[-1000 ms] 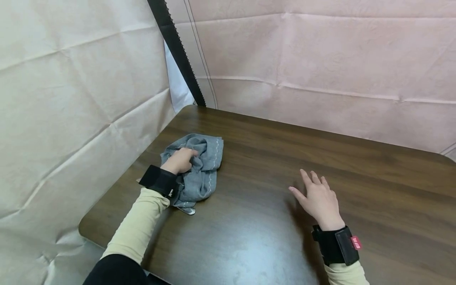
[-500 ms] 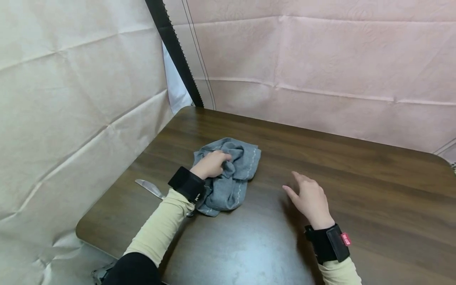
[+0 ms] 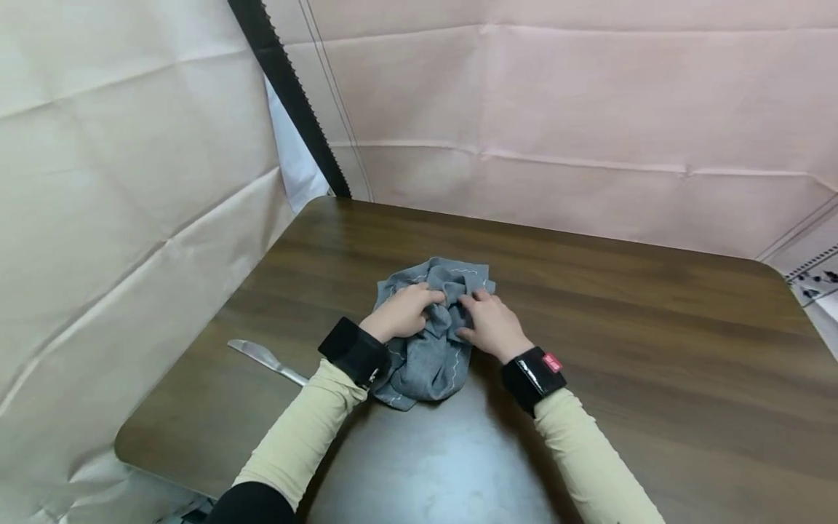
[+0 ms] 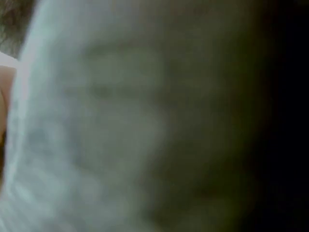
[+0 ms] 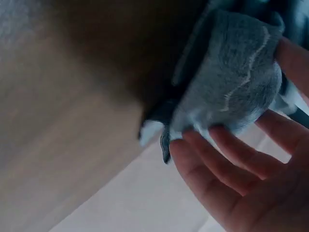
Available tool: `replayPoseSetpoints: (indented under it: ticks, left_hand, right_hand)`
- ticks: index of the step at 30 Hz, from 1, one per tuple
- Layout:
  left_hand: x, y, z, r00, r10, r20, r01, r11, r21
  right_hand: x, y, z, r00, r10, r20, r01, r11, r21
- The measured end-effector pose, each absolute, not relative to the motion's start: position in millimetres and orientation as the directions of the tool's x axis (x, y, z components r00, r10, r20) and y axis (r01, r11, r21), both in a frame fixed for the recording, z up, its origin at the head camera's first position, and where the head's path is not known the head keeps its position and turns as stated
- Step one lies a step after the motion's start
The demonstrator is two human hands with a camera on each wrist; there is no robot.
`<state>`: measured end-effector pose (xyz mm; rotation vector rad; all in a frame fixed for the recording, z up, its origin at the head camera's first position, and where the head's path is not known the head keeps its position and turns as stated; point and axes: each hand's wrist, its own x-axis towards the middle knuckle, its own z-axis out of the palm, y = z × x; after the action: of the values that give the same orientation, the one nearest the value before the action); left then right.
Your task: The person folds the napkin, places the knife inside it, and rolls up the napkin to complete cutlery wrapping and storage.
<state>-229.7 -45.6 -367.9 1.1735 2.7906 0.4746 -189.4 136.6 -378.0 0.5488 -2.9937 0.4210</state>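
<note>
A crumpled grey-blue cloth [image 3: 428, 364] with white stitching lies bunched on the wooden table [image 3: 622, 327]. My left hand [image 3: 402, 311] grips its upper left part, fingers sunk into the folds. At the cloth's right side is my right hand [image 3: 492, 324], thumb and fingers spread against it. The right wrist view has these fingers [image 5: 231, 159] slightly bent, their tips at the cloth's stitched edge. A table knife [image 3: 262, 356] lies left of the cloth, its handle partly hidden under my left forearm. Blurred cloth [image 4: 120, 121] fills most of the left wrist view.
Pale creased fabric walls [image 3: 556, 109] stand behind and to the left of the table. A black strip [image 3: 294, 102] runs down their corner. The table's rounded left corner [image 3: 127, 447] is near my left sleeve.
My left hand has dragged the cloth rightward across the table, uncovering the knife. My right hand has moved left, from apart to touching the cloth. The head view has shifted slightly.
</note>
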Motion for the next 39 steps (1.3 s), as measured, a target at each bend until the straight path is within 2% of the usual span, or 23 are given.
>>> replayPoseSetpoints:
  ticks: [7, 15, 39]
  left_hand:
    - [-224, -57, -375, -0.687, 0.717, 0.119, 0.703, 0.614, 0.359]
    - [-215, -74, -382, -0.719, 0.68, 0.143, 0.67, 0.623, 0.404]
    - [-211, -73, -394, -0.706, 0.682, 0.193, 0.689, 0.597, 0.41]
  right_hand:
    - [-193, 123, -397, -0.929, -0.342, 0.139, -0.363, 0.916, -0.171]
    - [-191, 117, -400, -0.941, -0.314, 0.126, -0.332, 0.929, -0.166]
    - [-188, 118, -401, -0.962, -0.264, 0.061, -0.27, 0.954, -0.127]
